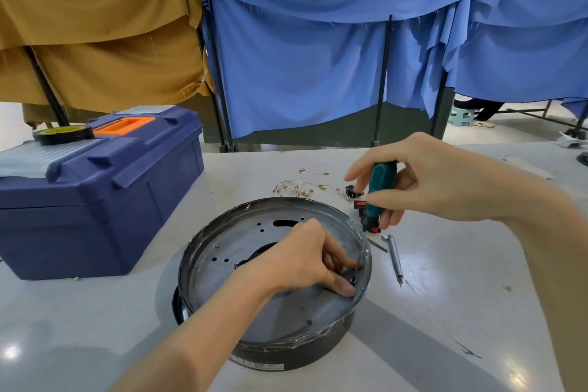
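Screwdriver: short type, with a teal, stippled rubber handle, a black collar with a red band, and a thin steel shaft. It stands nearly upright over the right rim of the round housing. The shaft slants down inside the wall to a small black part on the housing floor.

Right hand: the fingers and thumb curl round the handle from the right, with the fingertips spread along its length.

Left hand: it reaches into the housing with its fingers bent. The thumb and forefinger pinch the small black part at the shaft tip.

Round housing: a shallow, dark metal drum with a thin upright wall. Its floor is a flat grey plate punched with round holes and one oblong slot. Clear film clings, wrinkled, to the rim. It sits on the glossy grey table, near the front edge.

Surroundings:
- Two slim steel bits lie just right of the housing.
- Fine wires with brass terminals lie behind it.
- A blue plastic toolbox with an orange handle stands to the left.
- A roll of black tape rests on the toolbox lid.
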Motion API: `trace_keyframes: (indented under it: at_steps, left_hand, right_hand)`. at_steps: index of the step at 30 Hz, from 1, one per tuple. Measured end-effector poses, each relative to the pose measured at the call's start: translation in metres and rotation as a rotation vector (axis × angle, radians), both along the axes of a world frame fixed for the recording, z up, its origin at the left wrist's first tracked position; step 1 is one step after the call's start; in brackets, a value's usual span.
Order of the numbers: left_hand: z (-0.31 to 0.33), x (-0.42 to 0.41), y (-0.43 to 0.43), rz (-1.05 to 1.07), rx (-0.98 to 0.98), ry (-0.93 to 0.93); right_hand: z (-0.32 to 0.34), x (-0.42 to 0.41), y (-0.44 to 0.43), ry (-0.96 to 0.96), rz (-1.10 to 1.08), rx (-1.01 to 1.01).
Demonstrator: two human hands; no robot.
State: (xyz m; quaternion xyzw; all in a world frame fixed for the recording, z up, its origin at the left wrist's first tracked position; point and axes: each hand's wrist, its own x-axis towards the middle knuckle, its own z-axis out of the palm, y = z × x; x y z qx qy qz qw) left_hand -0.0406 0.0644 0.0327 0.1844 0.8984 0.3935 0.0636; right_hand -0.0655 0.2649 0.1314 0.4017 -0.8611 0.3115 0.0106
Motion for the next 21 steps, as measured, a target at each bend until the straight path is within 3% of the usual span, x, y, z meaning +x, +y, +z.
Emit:
trace_keyframes:
  at_steps: [3, 12, 17, 21]
  left_hand:
    - [0.0, -0.001, 0.001, 0.008, -0.021, 0.004]
    - [0.002, 0.002, 0.002, 0.028, 0.013, -0.044]
    - [0.003, 0.003, 0.004, 0.046, -0.054, -0.024]
    - [0.004, 0.005, 0.007, 0.071, -0.076, -0.01]
  right_hand:
    - [0.005, 0.003, 0.008, -0.12, 0.068, -0.04]
    - [0.008, 0.009, 0.005, -0.153, 0.186, -0.017]
    - [-0.003, 0.003, -0.008, 0.036, -0.017, 0.069]
    - [-0.01, 0.0, -0.013, -0.187, 0.084, -0.13]
